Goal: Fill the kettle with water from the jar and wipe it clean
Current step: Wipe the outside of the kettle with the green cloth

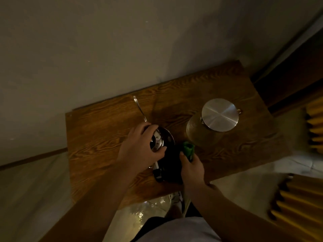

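Observation:
A dark kettle [170,163] with a shiny metal top stands near the front of the wooden table [97,140]. My left hand [139,149] lies over the kettle's top, its fingers and thumb curled round the shiny lid. My right hand [192,169] grips a bunched green cloth [188,149] and holds it against the kettle's right side. The glass jar [197,135] with a round metal lid [219,114] stands just to the right of the kettle, with its lid on. My hands hide most of the kettle's handle and body.
A long metal spoon [139,107] lies behind the kettle, pointing toward the wall. The table stands against a plain wall. Yellow ribbed objects [297,203] sit at the right. The floor and my legs show below the table's front edge.

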